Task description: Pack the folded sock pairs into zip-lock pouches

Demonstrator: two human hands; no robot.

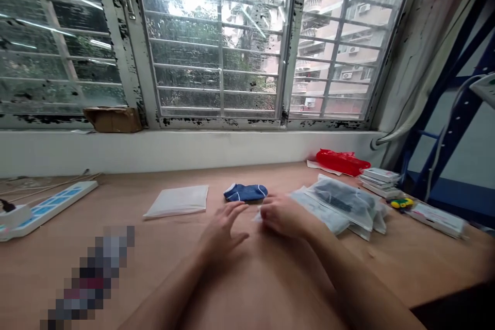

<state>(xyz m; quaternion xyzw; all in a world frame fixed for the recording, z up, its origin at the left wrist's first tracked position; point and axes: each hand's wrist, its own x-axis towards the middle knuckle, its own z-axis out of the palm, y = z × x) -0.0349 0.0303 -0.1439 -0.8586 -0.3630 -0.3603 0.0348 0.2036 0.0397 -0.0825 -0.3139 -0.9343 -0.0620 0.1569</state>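
Note:
A folded blue sock (246, 193) with white trim lies on the wooden table, just beyond my hands. My left hand (222, 231) hovers near the sock's front side, thumb and fingers apart, holding nothing. To its right, my right hand (285, 215) has its fingers curled down close to the tabletop. A small pale, see-through scrap (258, 214) shows at those fingertips; whether they grip it is unclear. Left of the sock lies a flat white translucent packet (178, 201). Beside my right hand are several frosted plastic bags (340, 201), the top one with something dark inside.
A white power strip (64, 206) with cables lies at the left. Along the right are a red plastic bag (342, 162), stacked white boxes (381, 175), a yellow-and-black item (401, 203) and a flat white box (439, 218). A pixelated patch covers something front left.

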